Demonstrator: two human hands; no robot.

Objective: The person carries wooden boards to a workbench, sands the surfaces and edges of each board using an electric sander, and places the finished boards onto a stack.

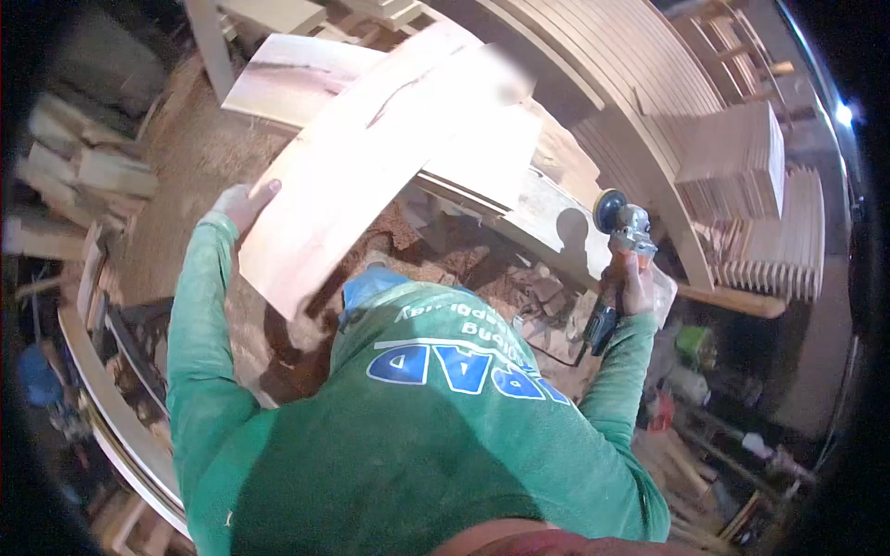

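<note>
A long pale wooden board point(352, 176) with a dark crack lies slantwise before me, its upper part washed out by bright light. My left hand point(246, 204) grips the left edge near its lower end, thumb on top. On the right, my right hand point(634, 283) is wrapped round an angle grinder point(630, 232), held away from the board. The grinder's round disc point(609, 211) points up and left. Under the long board lie another board point(306, 79) at the upper left and a pale panel point(491, 157) to the right.
Stacked wooden pieces point(732, 162) stand at the right beside a long curved-looking beam point(649, 176). Wood scraps point(538, 296) and sawdust point(185, 185) cover the floor. More timber point(83, 167) lies at the left. Tools and clutter point(691, 380) sit at the lower right.
</note>
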